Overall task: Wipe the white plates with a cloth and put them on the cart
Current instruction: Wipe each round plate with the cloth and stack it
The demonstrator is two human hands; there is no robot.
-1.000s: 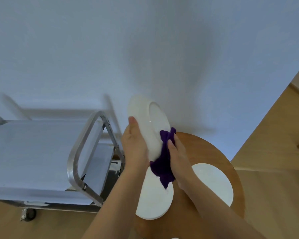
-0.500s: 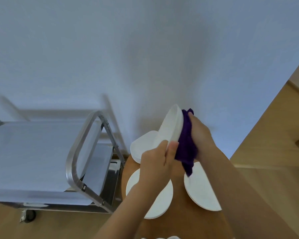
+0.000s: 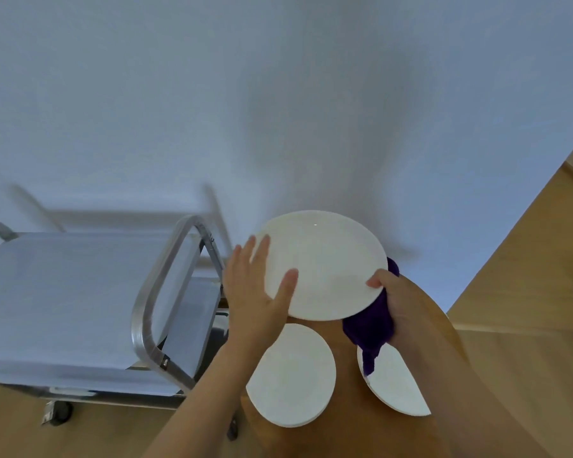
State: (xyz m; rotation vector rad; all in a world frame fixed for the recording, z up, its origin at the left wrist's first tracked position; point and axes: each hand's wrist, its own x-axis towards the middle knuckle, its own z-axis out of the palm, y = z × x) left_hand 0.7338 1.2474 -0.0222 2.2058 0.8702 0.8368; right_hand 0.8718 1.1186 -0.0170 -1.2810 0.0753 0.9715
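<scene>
I hold a white plate [image 3: 325,262] flat, face up, above the round wooden table [image 3: 344,428]. My left hand [image 3: 255,292] grips its left rim, thumb on top and fingers spread along the edge. My right hand [image 3: 397,302] holds the right rim together with a purple cloth [image 3: 371,328] bunched under the plate and hanging down. Two more white plates lie on the table: one [image 3: 291,375] below the held plate, another [image 3: 394,381] at the right, partly under my right arm. The steel cart [image 3: 166,292] stands at the left.
The cart's top shelf [image 3: 63,292] is covered with a pale sheet and bears nothing; its metal handle loop faces the table, and a wheel [image 3: 58,413] shows below. A white wall is behind. Wooden floor and a wooden piece lie at the right.
The plate was on edge with the cloth rubbing its face; now it lies flat and face up between both hands, and the cloth has gone underneath on the right side.
</scene>
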